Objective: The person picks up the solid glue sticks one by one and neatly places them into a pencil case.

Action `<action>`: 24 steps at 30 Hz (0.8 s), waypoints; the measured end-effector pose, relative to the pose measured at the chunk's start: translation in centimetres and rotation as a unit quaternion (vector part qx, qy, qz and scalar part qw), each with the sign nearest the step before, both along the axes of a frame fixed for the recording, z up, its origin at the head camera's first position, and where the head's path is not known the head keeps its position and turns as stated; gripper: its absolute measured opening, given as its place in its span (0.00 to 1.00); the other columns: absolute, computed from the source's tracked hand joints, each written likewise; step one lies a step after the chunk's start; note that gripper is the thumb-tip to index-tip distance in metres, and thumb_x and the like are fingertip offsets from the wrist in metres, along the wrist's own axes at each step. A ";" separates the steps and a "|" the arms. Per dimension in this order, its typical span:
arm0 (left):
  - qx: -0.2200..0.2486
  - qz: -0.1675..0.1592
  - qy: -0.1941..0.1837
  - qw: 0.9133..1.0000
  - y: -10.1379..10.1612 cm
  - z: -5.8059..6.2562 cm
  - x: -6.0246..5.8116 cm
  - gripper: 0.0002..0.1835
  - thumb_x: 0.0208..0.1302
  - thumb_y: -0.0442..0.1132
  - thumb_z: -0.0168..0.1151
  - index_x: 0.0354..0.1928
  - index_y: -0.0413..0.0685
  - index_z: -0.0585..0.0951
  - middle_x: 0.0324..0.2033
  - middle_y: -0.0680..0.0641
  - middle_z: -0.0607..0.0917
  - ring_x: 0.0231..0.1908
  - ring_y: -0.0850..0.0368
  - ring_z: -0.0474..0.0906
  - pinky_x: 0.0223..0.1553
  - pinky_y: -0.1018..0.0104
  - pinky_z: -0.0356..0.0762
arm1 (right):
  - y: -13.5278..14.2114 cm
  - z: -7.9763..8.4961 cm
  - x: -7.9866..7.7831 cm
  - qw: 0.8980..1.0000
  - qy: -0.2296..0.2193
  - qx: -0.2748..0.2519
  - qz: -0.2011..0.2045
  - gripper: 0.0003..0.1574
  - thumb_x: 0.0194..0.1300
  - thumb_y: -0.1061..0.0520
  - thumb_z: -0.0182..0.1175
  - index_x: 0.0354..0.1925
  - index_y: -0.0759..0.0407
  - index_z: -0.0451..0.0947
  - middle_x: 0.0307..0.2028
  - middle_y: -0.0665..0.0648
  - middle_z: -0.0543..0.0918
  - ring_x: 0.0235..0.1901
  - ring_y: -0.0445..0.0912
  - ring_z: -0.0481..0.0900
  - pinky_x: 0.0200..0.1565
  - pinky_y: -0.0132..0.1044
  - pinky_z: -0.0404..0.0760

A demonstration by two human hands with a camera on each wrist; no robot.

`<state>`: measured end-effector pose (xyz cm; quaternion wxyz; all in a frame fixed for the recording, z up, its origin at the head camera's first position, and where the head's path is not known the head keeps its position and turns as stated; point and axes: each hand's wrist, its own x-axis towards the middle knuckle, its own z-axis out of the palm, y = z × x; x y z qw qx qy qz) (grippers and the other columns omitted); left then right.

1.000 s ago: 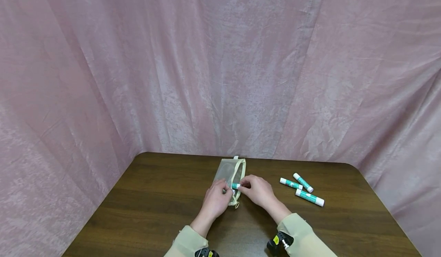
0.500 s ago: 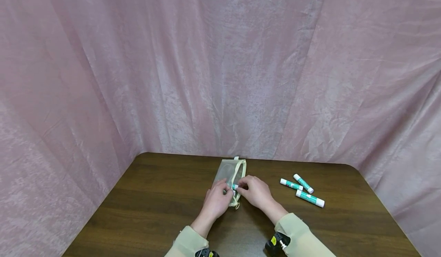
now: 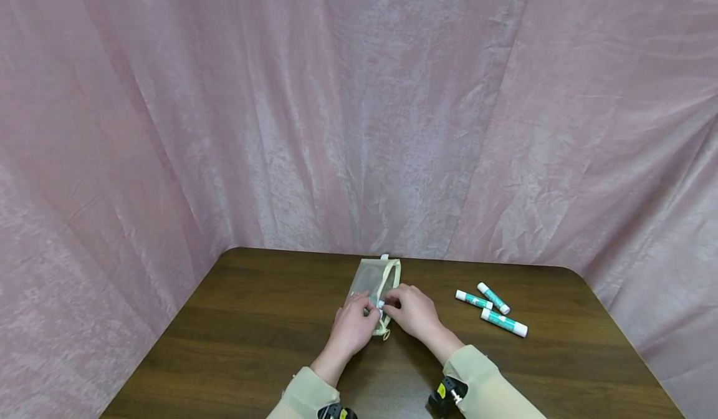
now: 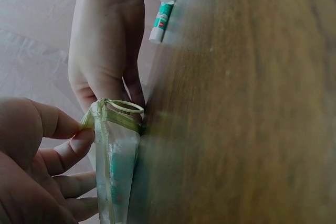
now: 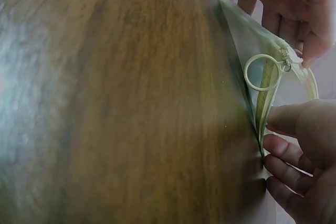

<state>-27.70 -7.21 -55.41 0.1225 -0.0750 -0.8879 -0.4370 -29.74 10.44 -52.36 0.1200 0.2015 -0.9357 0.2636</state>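
Observation:
A see-through zip pouch with cream edging lies on the table, its zipped side gaping to the right. My left hand pinches the upper edge of that opening between thumb and fingers. At the mouth, my right hand holds the white end of a teal glue stick, most of which is inside the pouch. Through the mesh in the left wrist view, teal shows inside. The zip's ring pull hangs at the near corner in the right wrist view.
To the right, three teal-and-white glue sticks lie close together: one at the back, one at the left and a thicker one in front. Pink curtains hang behind the brown wooden table.
My right hand has moved slightly left, and the glue stick has slid further into the pouch, leaving just its white end showing. The left hand has stayed in place.

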 end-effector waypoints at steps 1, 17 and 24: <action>-0.001 0.001 0.002 1.000 0.0 0.0 0.0 0.10 0.65 0.43 0.60 0.24 0.60 0.79 0.68 0.39 0.85 0.76 0.31 0.70 0.72 0.18 0.57 | 0.0 0.0 0.0 1.000 -0.002 0.000 -0.001 0.03 0.68 0.54 0.77 0.39 0.48 0.91 0.35 0.45 0.84 0.39 0.46 0.81 0.37 0.46 0.80; -0.011 0.000 -0.011 1.000 -0.2 -0.8 -0.7 0.10 0.66 0.44 0.62 0.25 0.62 0.79 0.71 0.42 0.83 0.78 0.32 0.68 0.73 0.18 0.54 | -0.2 0.1 -0.2 1.000 -0.007 0.002 0.013 0.04 0.65 0.54 0.78 0.38 0.45 0.92 0.36 0.47 0.85 0.40 0.47 0.81 0.38 0.44 0.80; -0.016 0.001 -0.007 1.000 -0.3 -0.8 -0.6 0.10 0.66 0.44 0.62 0.25 0.63 0.79 0.71 0.41 0.83 0.77 0.30 0.69 0.73 0.17 0.54 | -0.1 0.3 -0.2 1.000 -0.015 -0.005 0.027 0.04 0.66 0.54 0.78 0.40 0.45 0.92 0.38 0.49 0.87 0.41 0.49 0.82 0.38 0.45 0.80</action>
